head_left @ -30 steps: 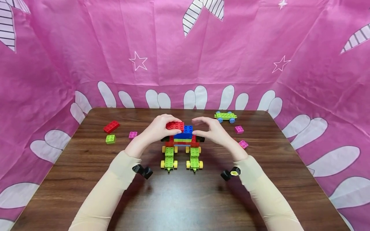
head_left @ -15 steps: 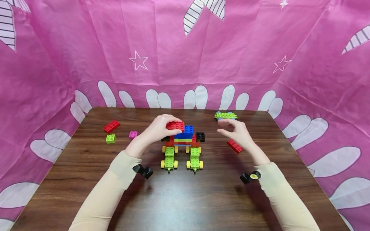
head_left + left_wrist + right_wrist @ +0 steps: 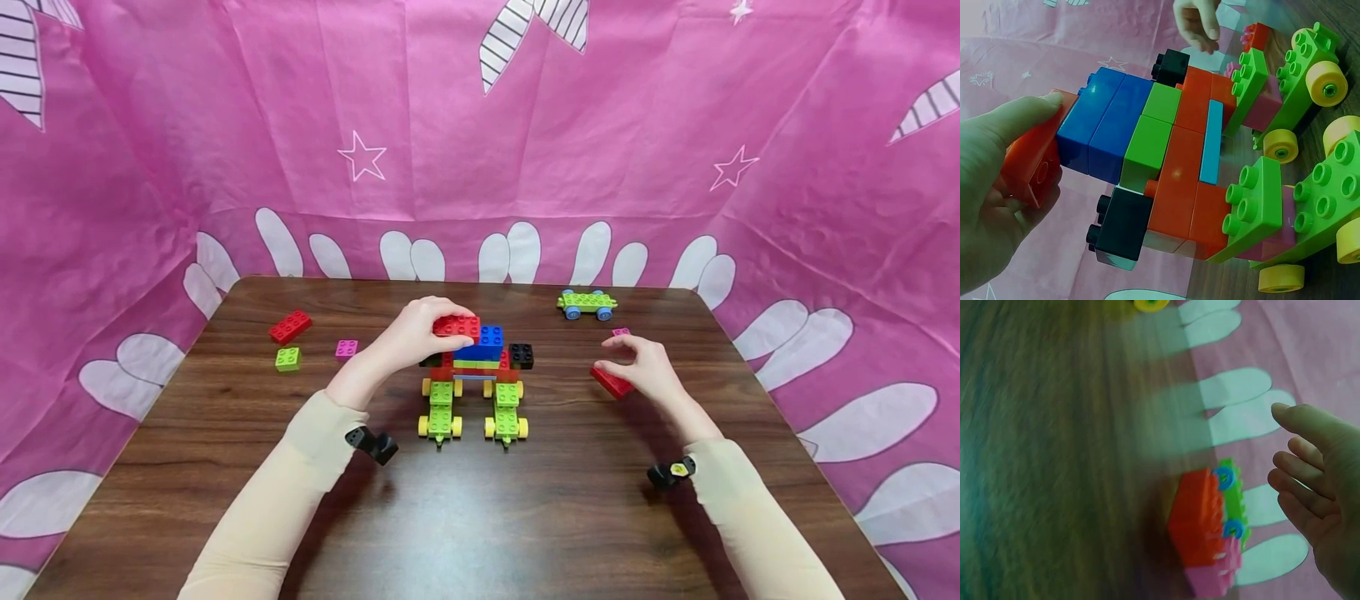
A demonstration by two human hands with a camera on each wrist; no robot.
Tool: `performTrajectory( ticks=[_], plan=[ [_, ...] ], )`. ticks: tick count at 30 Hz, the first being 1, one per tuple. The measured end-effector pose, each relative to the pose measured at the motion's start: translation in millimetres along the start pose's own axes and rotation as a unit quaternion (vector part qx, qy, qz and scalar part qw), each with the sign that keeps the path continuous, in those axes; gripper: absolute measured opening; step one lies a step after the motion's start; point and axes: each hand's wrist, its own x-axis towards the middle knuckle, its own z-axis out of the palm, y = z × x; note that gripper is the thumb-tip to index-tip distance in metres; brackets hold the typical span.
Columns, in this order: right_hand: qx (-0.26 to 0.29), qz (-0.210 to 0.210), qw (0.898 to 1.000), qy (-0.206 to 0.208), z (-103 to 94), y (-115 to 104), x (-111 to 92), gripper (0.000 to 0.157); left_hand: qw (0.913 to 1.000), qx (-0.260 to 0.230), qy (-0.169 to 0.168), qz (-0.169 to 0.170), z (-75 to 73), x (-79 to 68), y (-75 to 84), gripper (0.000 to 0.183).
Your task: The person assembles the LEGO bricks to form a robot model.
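Standing on a dark brown wood-grain table (image 3: pixel 480 517), a figure of coloured plastic bricks (image 3: pixel 477 365) meets a rectangular red plastic brick (image 3: pixel 461 327) grasped in a person's left hand (image 3: pixel 416 335).
Nearest are the figure's two lime-green bases (image 3: pixel 441 423) on yellow wheels; above, the left thumb and fingers pinch the red plastic brick against the blue bricks (image 3: pixel 489 340) at the figure's top, though whether it is fully seated I cannot tell. To the right, the right hand (image 3: pixel 647 367) hangs near a second red brick (image 3: pixel 611 383), its fingers released, slightly bent and apart from it. At left lie a square lime-green brick (image 3: pixel 288 360), then a square magenta brick (image 3: pixel 347 349), then a third red brick (image 3: pixel 290 327). Farther back stands a lime-green plastic car base (image 3: pixel 587 304) on blue wheels, before a pink cloth backdrop (image 3: pixel 480 158).
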Motion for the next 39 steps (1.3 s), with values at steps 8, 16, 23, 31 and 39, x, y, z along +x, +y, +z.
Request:
performTrajectory(
  ticks=[8, 16, 23, 31, 39],
  plan=[
    [-0.02, 0.009, 1.0, -0.009, 1.4, 22.2, -1.5, 0.043, 1.0, -0.005, 0.002, 0.005, 1.0, 0.5, -0.7, 0.035],
    [-0.031, 0.019, 0.999, -0.03, 6.6, 33.8, -2.0, 0.046, 1.0, -0.006, 0.007, 0.003, 1.1, -0.4, -0.6, 0.035],
    [-0.053, 0.009, 0.998, -0.034, 12.3, 36.4, -1.5, 0.045, 0.9999, -0.007, 0.008, 0.004, 0.9, -0.8, -0.2, 0.034],
    [-0.054, -0.012, 0.998, -0.028, 17.6, 35.0, 1.7, 0.038, 0.9999, -0.005, 0.01, 0.003, 2.0, -1.5, -0.4, 0.035],
    [-0.037, -0.015, 0.999, -0.035, 25.4, 35.3, 5.7, 0.035, 0.9999, -0.006, 0.01, 0.005, 2.7, -1.2, -1.0, 0.035]
  ],
)
